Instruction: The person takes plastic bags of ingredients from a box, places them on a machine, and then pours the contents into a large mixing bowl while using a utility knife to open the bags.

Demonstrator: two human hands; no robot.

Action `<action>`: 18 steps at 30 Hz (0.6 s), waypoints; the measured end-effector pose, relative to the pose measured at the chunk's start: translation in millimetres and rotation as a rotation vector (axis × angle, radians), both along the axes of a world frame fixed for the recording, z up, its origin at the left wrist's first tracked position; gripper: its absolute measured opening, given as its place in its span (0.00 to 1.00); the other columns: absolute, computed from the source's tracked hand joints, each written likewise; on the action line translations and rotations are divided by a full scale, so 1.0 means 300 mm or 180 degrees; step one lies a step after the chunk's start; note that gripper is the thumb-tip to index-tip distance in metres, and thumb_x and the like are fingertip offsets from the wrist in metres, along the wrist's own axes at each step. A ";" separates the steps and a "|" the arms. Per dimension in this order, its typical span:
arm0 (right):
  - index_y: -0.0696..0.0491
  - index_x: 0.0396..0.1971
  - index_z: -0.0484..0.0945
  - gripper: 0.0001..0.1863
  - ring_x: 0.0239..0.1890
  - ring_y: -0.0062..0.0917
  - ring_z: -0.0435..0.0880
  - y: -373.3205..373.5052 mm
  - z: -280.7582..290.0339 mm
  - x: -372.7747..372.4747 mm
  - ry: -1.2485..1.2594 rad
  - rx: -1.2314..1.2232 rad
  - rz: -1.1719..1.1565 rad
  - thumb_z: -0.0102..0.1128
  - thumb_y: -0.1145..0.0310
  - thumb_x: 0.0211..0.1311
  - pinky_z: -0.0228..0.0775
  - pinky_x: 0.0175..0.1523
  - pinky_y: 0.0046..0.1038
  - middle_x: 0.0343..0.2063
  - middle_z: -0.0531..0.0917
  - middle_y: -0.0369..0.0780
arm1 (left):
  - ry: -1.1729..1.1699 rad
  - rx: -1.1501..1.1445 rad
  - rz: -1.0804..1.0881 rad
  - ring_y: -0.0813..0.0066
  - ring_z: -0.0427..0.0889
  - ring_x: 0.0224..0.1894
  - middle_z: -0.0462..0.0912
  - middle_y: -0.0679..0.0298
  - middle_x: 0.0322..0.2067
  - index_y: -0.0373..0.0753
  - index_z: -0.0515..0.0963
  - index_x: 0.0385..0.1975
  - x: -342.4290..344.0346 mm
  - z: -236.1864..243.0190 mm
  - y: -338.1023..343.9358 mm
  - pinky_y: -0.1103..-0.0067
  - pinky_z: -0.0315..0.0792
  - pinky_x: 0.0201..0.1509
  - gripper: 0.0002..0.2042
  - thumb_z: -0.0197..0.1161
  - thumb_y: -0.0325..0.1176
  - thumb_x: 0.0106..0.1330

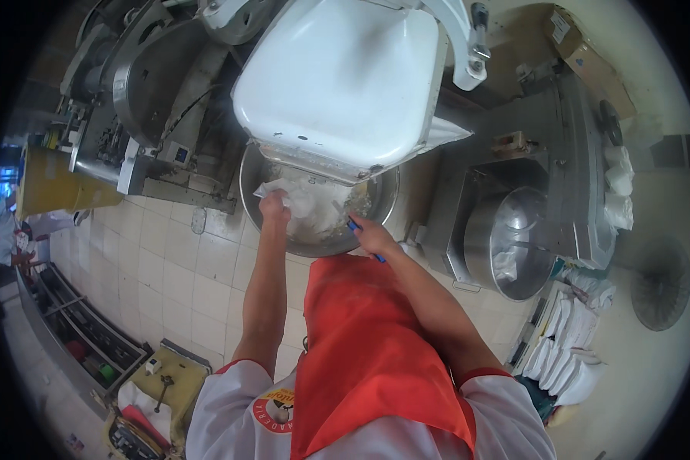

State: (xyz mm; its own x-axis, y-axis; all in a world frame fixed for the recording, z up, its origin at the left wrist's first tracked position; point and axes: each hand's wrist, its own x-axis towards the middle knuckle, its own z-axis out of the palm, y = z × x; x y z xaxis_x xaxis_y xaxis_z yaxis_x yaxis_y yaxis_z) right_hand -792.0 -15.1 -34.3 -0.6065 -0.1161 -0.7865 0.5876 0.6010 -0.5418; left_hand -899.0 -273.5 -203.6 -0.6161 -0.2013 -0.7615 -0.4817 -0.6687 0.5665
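Observation:
My left hand (pixel 274 205) is closed on a white bag (pixel 303 198), held over the large metal mixing bowl (pixel 251 184). White powder (pixel 314 224) that looks like flour lies in the bowl, with a yellowish patch at its right side. In my closed right hand (pixel 372 236) is a blue-handled knife (pixel 354 225), its narrow tip pointing into the bowl near the bag. The white mixer head (pixel 337 80) overhangs the bowl's far part and hides it.
At the right, a second metal bowl (pixel 506 241) sits beside a grey machine. White packages (pixel 571 345) are stacked low right. Another metal machine (pixel 157 92) stands at the left. A yellow chair (pixel 180 376) is lower left, and a person (pixel 11 230) is at the far left.

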 end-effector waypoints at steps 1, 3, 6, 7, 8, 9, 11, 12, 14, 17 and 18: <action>0.38 0.67 0.56 0.27 0.16 0.25 0.76 0.025 -0.008 0.000 0.0069 0.0148 -0.0075 0.43 0.68 0.68 0.72 0.21 0.31 0.30 0.81 0.44 | 0.0392 -0.0632 -0.0253 0.61 0.82 0.34 0.81 0.60 0.34 0.33 0.78 0.38 0.002 0.061 0.040 0.66 0.75 0.33 0.13 0.56 0.22 0.52; 0.39 0.67 0.56 0.27 0.16 0.26 0.78 0.042 -0.011 0.010 0.0128 0.0279 -0.0087 0.42 0.68 0.68 0.73 0.22 0.32 0.34 0.82 0.45 | 0.0784 -0.1277 -0.0443 0.57 0.83 0.34 0.82 0.56 0.33 0.32 0.79 0.33 0.006 0.090 0.055 0.65 0.75 0.34 0.10 0.55 0.23 0.52; 0.38 0.67 0.56 0.28 0.16 0.27 0.79 0.050 -0.005 0.020 0.0278 0.0117 -0.0333 0.43 0.67 0.68 0.75 0.24 0.33 0.37 0.82 0.47 | -0.0078 -0.4048 -0.1648 0.47 0.82 0.34 0.82 0.45 0.29 0.28 0.79 0.25 -0.061 0.104 0.044 0.63 0.75 0.38 0.08 0.56 0.26 0.50; 0.37 0.67 0.56 0.28 0.15 0.28 0.79 0.065 -0.015 0.038 0.0311 0.0161 -0.0365 0.44 0.67 0.68 0.75 0.25 0.33 0.36 0.82 0.47 | 0.0254 -0.4056 -0.1568 0.44 0.81 0.35 0.81 0.42 0.28 0.27 0.79 0.23 -0.095 0.154 0.069 0.62 0.74 0.40 0.09 0.56 0.27 0.49; 0.37 0.67 0.56 0.28 0.15 0.28 0.78 0.065 -0.016 0.074 0.0297 0.0178 -0.0370 0.44 0.66 0.67 0.76 0.26 0.33 0.35 0.82 0.47 | 0.0522 -0.4073 -0.1494 0.41 0.80 0.35 0.80 0.39 0.27 0.25 0.78 0.21 -0.087 0.174 0.071 0.61 0.74 0.42 0.10 0.56 0.28 0.49; 0.35 0.67 0.55 0.29 0.16 0.29 0.79 0.077 -0.022 0.079 -0.0028 0.0105 -0.0528 0.45 0.66 0.67 0.76 0.27 0.33 0.33 0.82 0.48 | 0.0536 -0.4385 -0.1869 0.40 0.80 0.33 0.80 0.41 0.25 0.25 0.77 0.20 -0.092 0.183 0.084 0.61 0.74 0.42 0.10 0.56 0.28 0.48; 0.35 0.68 0.55 0.29 0.16 0.30 0.79 0.085 -0.019 0.095 0.0044 0.0140 -0.0428 0.45 0.67 0.67 0.76 0.27 0.33 0.31 0.82 0.48 | 0.0673 -0.4460 -0.2092 0.41 0.80 0.33 0.80 0.40 0.25 0.25 0.77 0.19 -0.107 0.185 0.100 0.61 0.74 0.42 0.10 0.56 0.28 0.48; 0.35 0.68 0.55 0.29 0.16 0.30 0.79 0.093 -0.019 0.104 0.0076 0.0190 -0.0353 0.45 0.67 0.67 0.76 0.27 0.33 0.29 0.83 0.48 | 0.0798 -0.4511 -0.2362 0.41 0.80 0.33 0.80 0.40 0.25 0.26 0.77 0.19 -0.116 0.184 0.110 0.61 0.75 0.42 0.10 0.56 0.29 0.49; 0.35 0.68 0.54 0.30 0.16 0.31 0.79 0.101 -0.023 0.112 0.0092 0.0119 -0.0397 0.45 0.68 0.66 0.75 0.27 0.34 0.28 0.82 0.48 | 0.1018 -0.4863 -0.2632 0.42 0.81 0.34 0.80 0.40 0.26 0.27 0.78 0.20 -0.069 0.162 0.124 0.61 0.75 0.42 0.09 0.57 0.29 0.49; 0.40 0.69 0.50 0.36 0.18 0.33 0.80 0.113 -0.053 0.099 0.0324 0.0217 -0.0477 0.45 0.74 0.59 0.75 0.28 0.34 0.31 0.82 0.51 | 0.0545 -0.4947 -0.3222 0.43 0.81 0.33 0.80 0.41 0.27 0.29 0.78 0.22 -0.008 0.123 0.139 0.60 0.75 0.41 0.08 0.58 0.28 0.49; 0.40 0.69 0.50 0.36 0.18 0.33 0.80 0.132 -0.076 0.059 0.0376 0.0227 -0.0496 0.45 0.74 0.59 0.75 0.28 0.34 0.31 0.82 0.51 | 0.1057 -0.5012 -0.3230 0.45 0.81 0.33 0.80 0.43 0.27 0.30 0.79 0.23 0.014 0.146 0.164 0.60 0.75 0.40 0.07 0.57 0.27 0.49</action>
